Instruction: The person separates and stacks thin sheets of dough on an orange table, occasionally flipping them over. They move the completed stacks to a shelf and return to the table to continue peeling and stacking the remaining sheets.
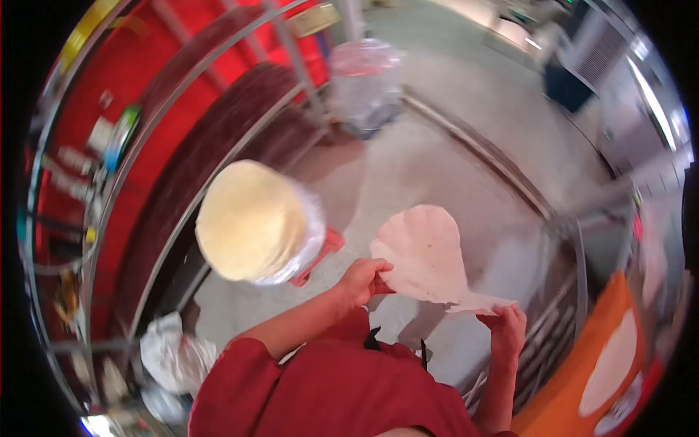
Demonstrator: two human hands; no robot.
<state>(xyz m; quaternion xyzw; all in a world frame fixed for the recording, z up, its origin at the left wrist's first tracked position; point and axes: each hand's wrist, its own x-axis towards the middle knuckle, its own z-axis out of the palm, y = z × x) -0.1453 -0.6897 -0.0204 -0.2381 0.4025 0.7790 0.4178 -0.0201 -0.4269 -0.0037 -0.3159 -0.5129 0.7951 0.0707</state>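
A thin, pale, round flat sheet [424, 251], like flatbread, hangs stretched in front of my red shirt. My left hand [366, 280] is closed on its left edge, fingers pinched. At the right, my right hand [504, 324] pinches a narrow, drawn-out strip of the same sheet. Left of the sheet stands a tall stack of yellowish round sheets [251, 221] on a support wrapped in clear plastic, with something red beneath it. Neither hand touches the stack.
Metal rails with red panels [196, 109] curve along the left. A plastic-lined bin [366, 84] stands at the back. White bags [175, 355] lie lower left. An orange surface with a pale round sheet [610, 364] is at the lower right.
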